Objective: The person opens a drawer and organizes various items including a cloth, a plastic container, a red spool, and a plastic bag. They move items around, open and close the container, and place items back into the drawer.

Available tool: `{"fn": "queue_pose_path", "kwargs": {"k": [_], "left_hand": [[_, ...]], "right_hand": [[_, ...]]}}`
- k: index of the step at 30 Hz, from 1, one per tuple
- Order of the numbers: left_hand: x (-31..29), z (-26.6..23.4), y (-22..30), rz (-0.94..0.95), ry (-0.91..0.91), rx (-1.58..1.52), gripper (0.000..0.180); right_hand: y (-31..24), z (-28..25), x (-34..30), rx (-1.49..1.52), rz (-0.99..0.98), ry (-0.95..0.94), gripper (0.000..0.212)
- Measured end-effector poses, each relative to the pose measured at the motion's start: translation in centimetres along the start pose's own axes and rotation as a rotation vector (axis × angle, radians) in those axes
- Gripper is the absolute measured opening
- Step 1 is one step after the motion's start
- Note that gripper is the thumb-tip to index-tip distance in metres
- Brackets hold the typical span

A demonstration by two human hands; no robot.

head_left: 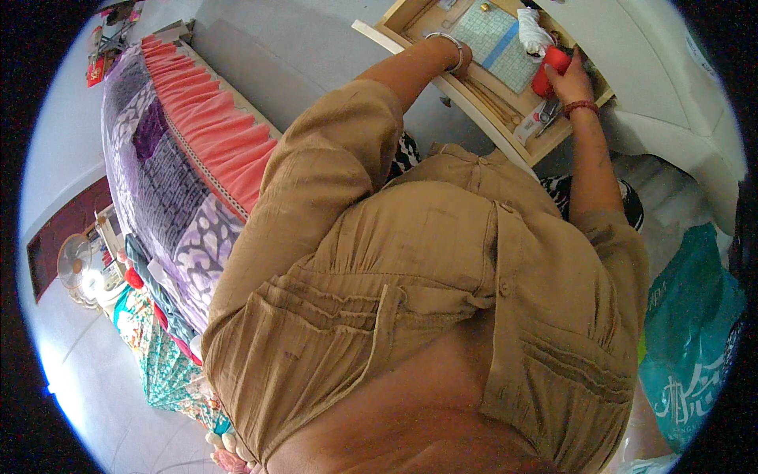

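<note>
My right hand (575,84) is closed around a red cylinder-shaped thing (550,73) inside a pulled-out wooden drawer (482,126). My left hand (463,60), with a silver bangle at the wrist, is at the drawer's front edge; its fingers are mostly hidden. Between the hands lies a pale green checked pad (474,33) with a blue band. A white cloth bundle (534,31) sits just beyond the red thing. Nearer me in the drawer are thin wooden sticks (493,101) and a white item with grey handles (539,118), too small to name.
A white cabinet (655,71) stands at the right behind the drawer. On the left is a bed with a purple patterned cover (174,166) and a coral ruffle (213,134). A teal bag (691,340) is at the right, and a fan (76,265) at the far left.
</note>
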State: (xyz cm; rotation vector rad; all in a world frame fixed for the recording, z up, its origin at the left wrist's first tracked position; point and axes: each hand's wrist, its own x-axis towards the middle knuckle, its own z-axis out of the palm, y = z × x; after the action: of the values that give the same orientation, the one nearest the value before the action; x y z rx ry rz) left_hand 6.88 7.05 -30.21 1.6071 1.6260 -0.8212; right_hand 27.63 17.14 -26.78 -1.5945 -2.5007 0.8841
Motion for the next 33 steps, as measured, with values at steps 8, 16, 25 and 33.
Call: {"fn": "queue_pose_path", "kwargs": {"k": [8,16,25,33], "left_hand": [[-3.6,-1.8,0.8,0.128,0.215,-0.089,0.027],[-3.3,-1.1,-1.1,0.013,0.441,-0.298,0.024],[-1.3,-1.3,-3.5,-0.562,0.709,-0.625,0.052],[-4.0,-2.5,-2.4,-0.652,0.627,-0.844,0.049]], "right_hand": [[-1.1,-1.1,-0.4,-0.085,-0.068,0.041,0.064],[-1.3,-1.0,-0.7,-0.118,-0.216,0.08,0.052],[-3.8,-3.6,-2.8,0.051,-0.433,0.003,0.042],[-3.0,-3.0,-2.8,0.092,-0.499,-0.028,0.041]]}}
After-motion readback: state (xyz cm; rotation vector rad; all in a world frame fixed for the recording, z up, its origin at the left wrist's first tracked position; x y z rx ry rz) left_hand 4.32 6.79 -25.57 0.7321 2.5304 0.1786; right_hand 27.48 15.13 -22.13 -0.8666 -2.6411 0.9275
